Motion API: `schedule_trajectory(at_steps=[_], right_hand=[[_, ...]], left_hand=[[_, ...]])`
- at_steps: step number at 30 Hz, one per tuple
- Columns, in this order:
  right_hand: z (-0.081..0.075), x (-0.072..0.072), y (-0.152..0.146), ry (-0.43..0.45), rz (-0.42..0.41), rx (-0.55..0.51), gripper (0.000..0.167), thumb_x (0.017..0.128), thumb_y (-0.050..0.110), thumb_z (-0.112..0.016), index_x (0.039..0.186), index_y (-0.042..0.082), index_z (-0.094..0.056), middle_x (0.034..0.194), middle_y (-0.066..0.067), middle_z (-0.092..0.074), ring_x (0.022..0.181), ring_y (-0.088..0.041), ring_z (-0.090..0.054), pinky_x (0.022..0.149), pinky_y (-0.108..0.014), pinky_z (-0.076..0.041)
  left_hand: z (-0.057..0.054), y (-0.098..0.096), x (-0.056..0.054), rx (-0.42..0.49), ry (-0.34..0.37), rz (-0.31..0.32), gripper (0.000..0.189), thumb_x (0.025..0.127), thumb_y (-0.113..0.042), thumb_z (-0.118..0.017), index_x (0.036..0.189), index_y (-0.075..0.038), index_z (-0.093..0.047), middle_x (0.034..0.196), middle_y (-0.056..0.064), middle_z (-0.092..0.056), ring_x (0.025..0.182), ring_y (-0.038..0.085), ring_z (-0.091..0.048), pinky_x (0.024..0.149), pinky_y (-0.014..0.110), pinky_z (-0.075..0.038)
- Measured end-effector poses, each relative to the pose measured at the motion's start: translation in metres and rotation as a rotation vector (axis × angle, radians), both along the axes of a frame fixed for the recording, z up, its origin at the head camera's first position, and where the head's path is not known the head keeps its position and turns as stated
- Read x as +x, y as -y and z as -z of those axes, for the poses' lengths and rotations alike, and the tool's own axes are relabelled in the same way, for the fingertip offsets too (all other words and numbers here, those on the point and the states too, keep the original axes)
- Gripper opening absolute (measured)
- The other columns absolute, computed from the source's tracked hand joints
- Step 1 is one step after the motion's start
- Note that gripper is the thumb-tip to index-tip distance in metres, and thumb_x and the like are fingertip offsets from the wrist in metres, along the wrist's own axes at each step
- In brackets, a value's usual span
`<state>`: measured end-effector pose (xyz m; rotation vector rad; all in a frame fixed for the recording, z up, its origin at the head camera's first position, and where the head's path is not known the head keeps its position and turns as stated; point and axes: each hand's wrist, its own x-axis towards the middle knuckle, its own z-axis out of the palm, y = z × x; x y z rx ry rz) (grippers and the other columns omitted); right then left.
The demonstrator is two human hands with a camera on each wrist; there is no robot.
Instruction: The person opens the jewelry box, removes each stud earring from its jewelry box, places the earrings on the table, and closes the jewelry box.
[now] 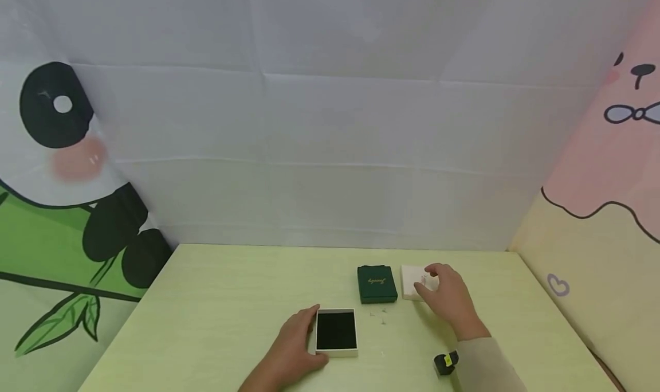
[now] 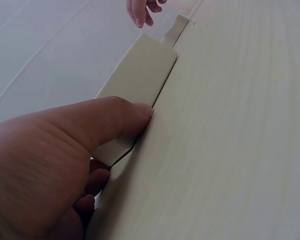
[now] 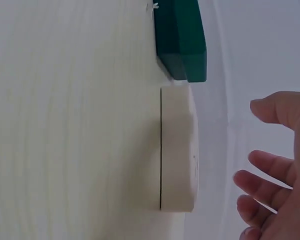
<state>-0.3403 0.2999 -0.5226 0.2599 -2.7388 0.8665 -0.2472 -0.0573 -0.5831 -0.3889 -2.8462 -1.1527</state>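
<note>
My left hand (image 1: 293,346) grips a shallow white box (image 1: 340,353) with a black lining inside, its thumb at the near side and fingers at the far left corner. In the left wrist view the thumb presses on the side of the box (image 2: 140,70), which sits on the table. Over at the back right, my right hand (image 1: 450,297) hovers above a second white box or lid (image 1: 411,274), fingers spread and nothing between them. In the right wrist view this white piece (image 3: 177,150) lies flat, apart from the fingers.
Left of the second white piece lies a dark green jewelry box (image 1: 377,284) with gold lettering. Several tiny shiny pieces (image 1: 383,321) are scattered before it on the pale table (image 1: 222,300). Near the right sleeve appears a small black device (image 1: 444,364). A white curtain (image 1: 330,151) stands behind.
</note>
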Motion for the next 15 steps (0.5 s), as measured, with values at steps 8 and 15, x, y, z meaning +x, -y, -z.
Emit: schedule_trajectory(at_steps=[8, 15], right_hand=[[-0.003, -0.021, -0.011, 0.041, -0.041, 0.145, 0.086, 0.088, 0.061, -0.072, 0.147, 0.003, -0.051, 0.145, -0.025, -0.049, 0.131, -0.051, -0.045, 0.103, -0.067, -0.038], [0.006, -0.036, -0.01, 0.081, -0.064, 0.229, 0.1, 0.08, 0.072, -0.073, 0.153, 0.008, -0.046, 0.148, -0.027, -0.046, 0.129, -0.053, -0.044, 0.099, -0.071, -0.037]], left_hand=[[0.001, -0.001, -0.001, -0.004, -0.005, 0.003, 0.098, 0.072, -0.029, -0.085, 0.155, -0.006, -0.039, 0.147, 0.009, -0.05, 0.134, 0.032, -0.045, 0.108, 0.058, -0.038], [0.0, -0.001, -0.001, 0.004, -0.013, 0.002, 0.099, 0.071, -0.028, -0.086, 0.155, -0.004, -0.039, 0.146, 0.012, -0.05, 0.135, 0.034, -0.046, 0.11, 0.059, -0.037]])
